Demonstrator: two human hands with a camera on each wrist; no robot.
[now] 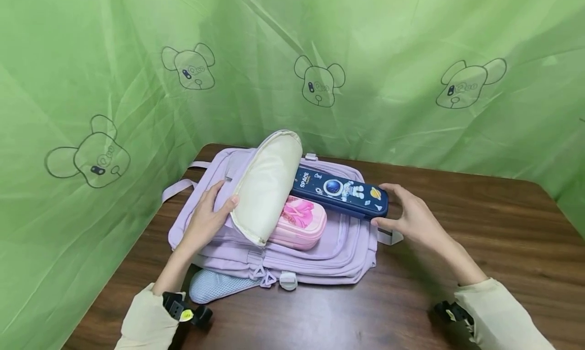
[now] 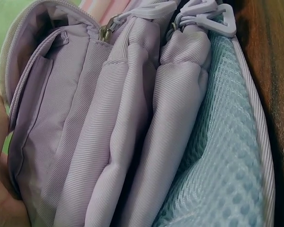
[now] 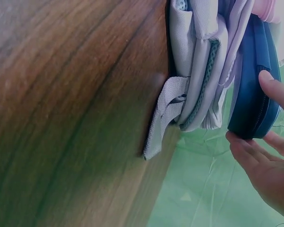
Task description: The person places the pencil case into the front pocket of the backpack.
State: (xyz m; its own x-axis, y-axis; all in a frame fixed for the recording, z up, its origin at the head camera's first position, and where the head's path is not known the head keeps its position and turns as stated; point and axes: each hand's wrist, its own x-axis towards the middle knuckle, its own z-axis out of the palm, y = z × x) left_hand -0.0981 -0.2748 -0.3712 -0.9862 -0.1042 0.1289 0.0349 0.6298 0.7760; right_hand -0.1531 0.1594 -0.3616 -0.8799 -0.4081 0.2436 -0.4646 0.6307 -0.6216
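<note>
A lavender backpack (image 1: 356,253) lies flat, its front pocket flap (image 1: 269,187) raised to show a cream lining. My left hand (image 1: 207,218) holds the flap at its near left edge, thumb against the rim; the left wrist view catches only part of that hand (image 2: 4,175). At the right, my right hand (image 1: 416,215) grips the end of a navy pencil case (image 1: 338,190) printed with an astronaut, thumb and fingers on opposite sides. Its other end is hidden behind the flap. Beside it a pink pencil case (image 1: 301,223) sits partly under the flap.
Everything rests on a dark wooden table (image 1: 480,202). A light blue mesh piece (image 1: 219,286) sticks out at the bag's near side, by white zipper pulls (image 1: 265,276). Straps (image 1: 178,187) trail off the left end. Green curtains (image 1: 388,30) with bear-like drawings surround the table.
</note>
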